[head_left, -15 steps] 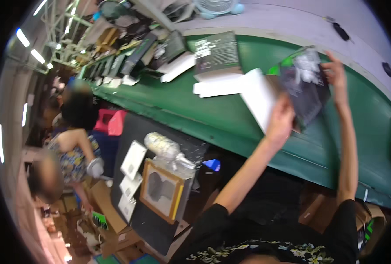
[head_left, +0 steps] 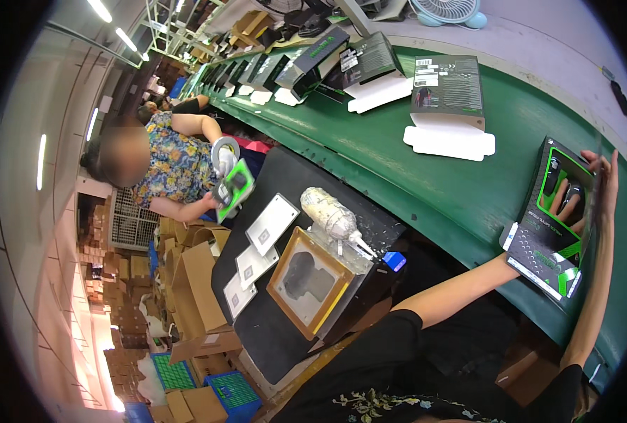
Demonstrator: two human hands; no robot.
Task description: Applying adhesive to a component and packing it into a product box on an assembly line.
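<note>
- Taking the view as a clock face, the step in hand looks to be close work on a single windowed box (head_left: 542, 236), black with green edging, at 3 o'clock over the green desk (head_left: 377, 141); whether it rests on the surface or is held just off it, I cannot tell.
- The left hand (head_left: 558, 197) reaches the box from 8 o'clock. Its wrist goes out of sight behind the lower end, and skin-coloured finger shapes show in the window, so it seems to be inside the box or behind it. What those fingers grip, if anything, I cannot tell.
- The right hand (head_left: 604, 176) stands at the box's 2 o'clock edge, fingers spread and extended, with no pinch to be made out; it appears to brace that side.
- Dark contents (head_left: 551, 174) show in the window near the left fingers, too small to name.
- Judging by this hold, the next move calls for the right hand to steady the edge and the left to shift gently, since the window and card could crease.
- Between 1 and 2 o'clock, a dark grey box (head_left: 451, 92) lies with its white flaps (head_left: 447, 141) spread, apart from both hands.
- Near the centre, the black desk (head_left: 257, 345) carries a whitish bottle (head_left: 327, 211) and a wooden frame (head_left: 292, 309), well apart from the windowed box.
</note>
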